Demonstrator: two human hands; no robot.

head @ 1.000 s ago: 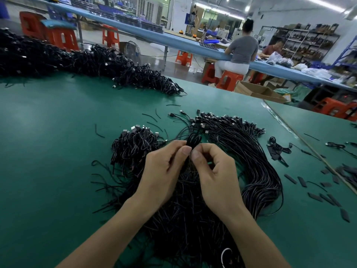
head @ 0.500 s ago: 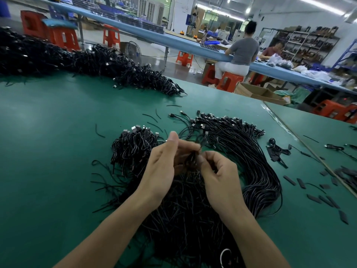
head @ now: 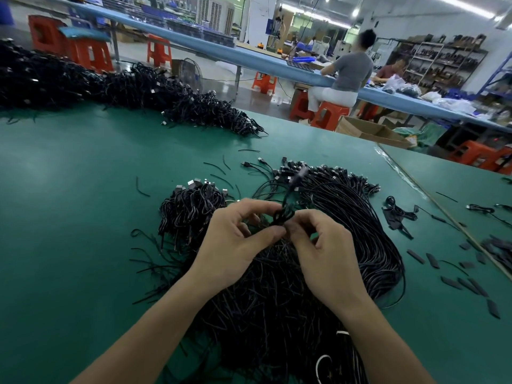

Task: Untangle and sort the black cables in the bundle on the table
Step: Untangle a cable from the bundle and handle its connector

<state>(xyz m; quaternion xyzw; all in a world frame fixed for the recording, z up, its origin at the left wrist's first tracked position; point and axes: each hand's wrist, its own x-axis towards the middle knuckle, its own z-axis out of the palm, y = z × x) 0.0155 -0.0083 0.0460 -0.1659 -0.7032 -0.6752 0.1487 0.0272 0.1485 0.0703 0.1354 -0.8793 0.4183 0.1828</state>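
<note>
A big tangled bundle of black cables (head: 346,231) lies on the green table (head: 69,217) in front of me, plugs fanned out at its far side. A smaller heap of coiled black cables (head: 191,209) sits just left of it. My left hand (head: 238,242) and my right hand (head: 324,250) meet above the bundle's middle. Both pinch one small coiled black cable (head: 284,216) between fingertips and thumbs. Its loose end rises from the coil towards the far plugs.
A long heap of black cables (head: 124,87) runs along the table's far left edge. Short black strips and offcuts (head: 454,281) lie scattered at the right. A seam (head: 432,200) joins a second table at the right. People sit at a blue bench (head: 352,70) beyond.
My hands have drawn slightly apart and the small coil now shows between the fingertips, with its loose end lifted clear of the bundle. The bundle itself has stayed in place.
</note>
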